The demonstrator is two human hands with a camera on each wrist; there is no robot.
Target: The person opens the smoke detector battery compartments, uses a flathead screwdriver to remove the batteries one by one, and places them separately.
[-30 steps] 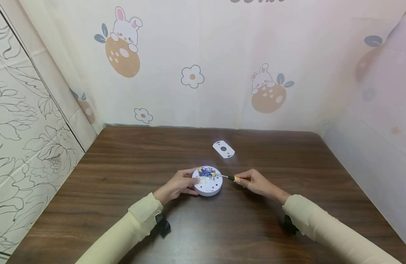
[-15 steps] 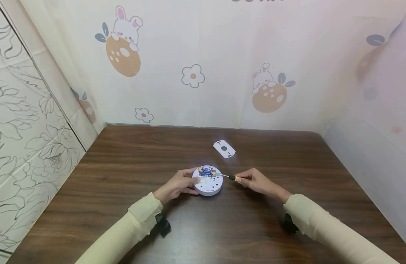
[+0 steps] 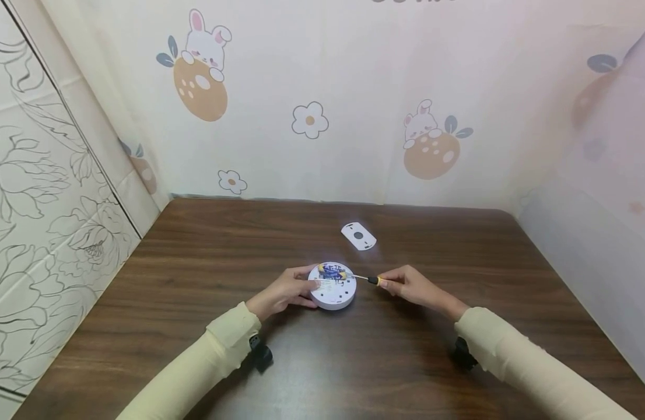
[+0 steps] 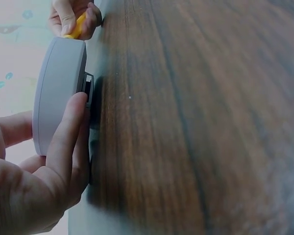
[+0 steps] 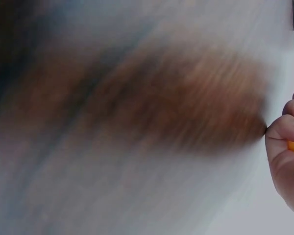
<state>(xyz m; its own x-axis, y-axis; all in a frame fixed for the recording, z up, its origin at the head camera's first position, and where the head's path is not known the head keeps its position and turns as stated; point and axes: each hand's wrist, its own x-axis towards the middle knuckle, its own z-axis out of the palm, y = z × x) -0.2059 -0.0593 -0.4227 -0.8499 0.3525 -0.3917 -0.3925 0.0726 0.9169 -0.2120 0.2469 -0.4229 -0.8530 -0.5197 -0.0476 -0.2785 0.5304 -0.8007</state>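
Note:
In the head view my left hand (image 3: 287,289) grips a round white device (image 3: 334,298) by its left side, thumb on its top face and fingers beneath. Blue and yellow battery-like pieces (image 3: 333,272) show in its upper part; their details are too small to tell. My right hand (image 3: 413,286) pinches the yellow and black handle of a screwdriver (image 3: 374,280), whose thin shaft reaches to the right end of those pieces. In the left wrist view the device (image 4: 61,93) is seen edge-on, held just off the table. The right wrist view shows only part of the right hand (image 5: 289,152).
A white plate with a dark round centre (image 3: 358,235) lies on the brown wooden table (image 3: 238,245) behind the device. A printed curtain (image 3: 354,70) hangs along the table's back edge, and patterned panels (image 3: 55,192) stand at the left.
The head view has shifted slightly. Both hands keep their holds, and the screwdriver tip stays by the blue and yellow pieces.

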